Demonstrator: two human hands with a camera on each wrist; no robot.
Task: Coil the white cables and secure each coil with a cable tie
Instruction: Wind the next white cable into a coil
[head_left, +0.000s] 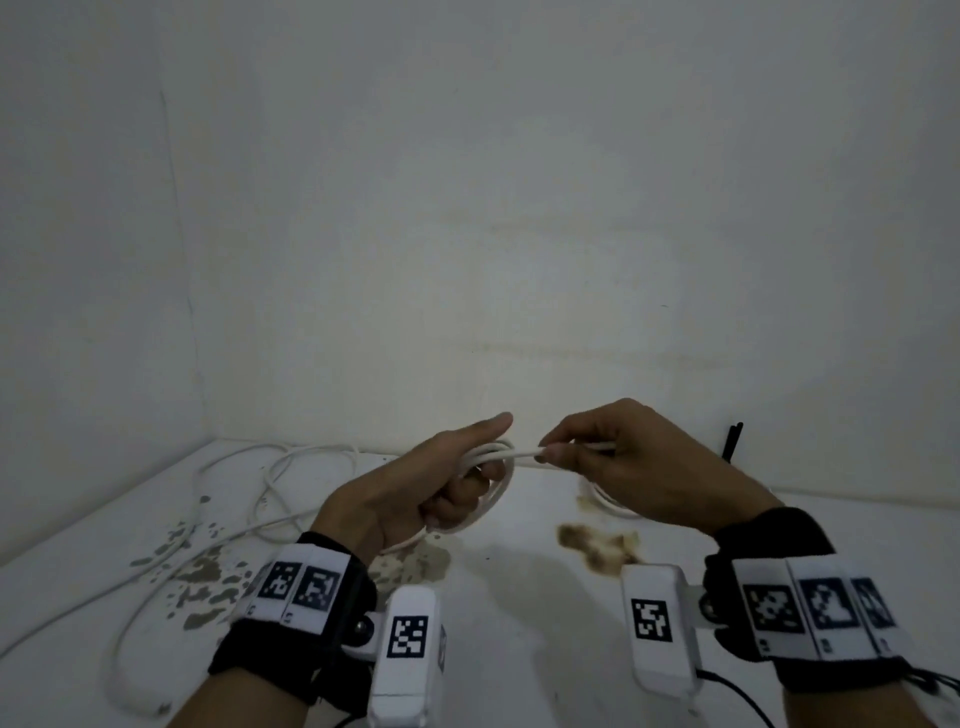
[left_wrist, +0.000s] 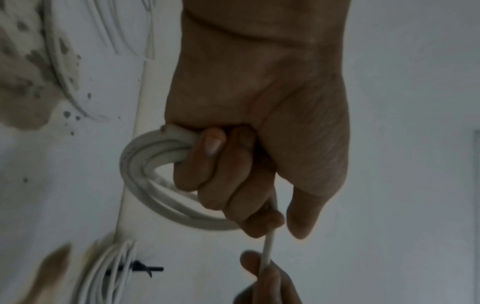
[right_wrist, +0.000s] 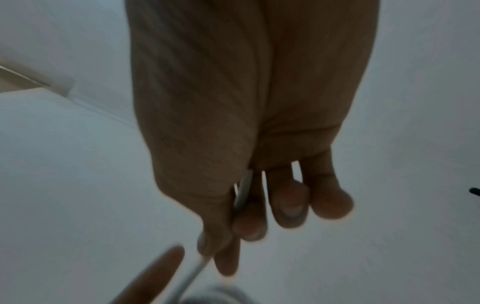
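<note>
My left hand is clenched around a small coil of white cable, held above the middle of the counter, while my right hand pinches the free strand just beside it. If I pull too hard, the loops could slip from my fingers and spring apart. Another loose cable sprawls toward the counter's back left corner, a finished coil lies behind my right hand, and black cable ties lean at the back edge. I see no containers.
</note>
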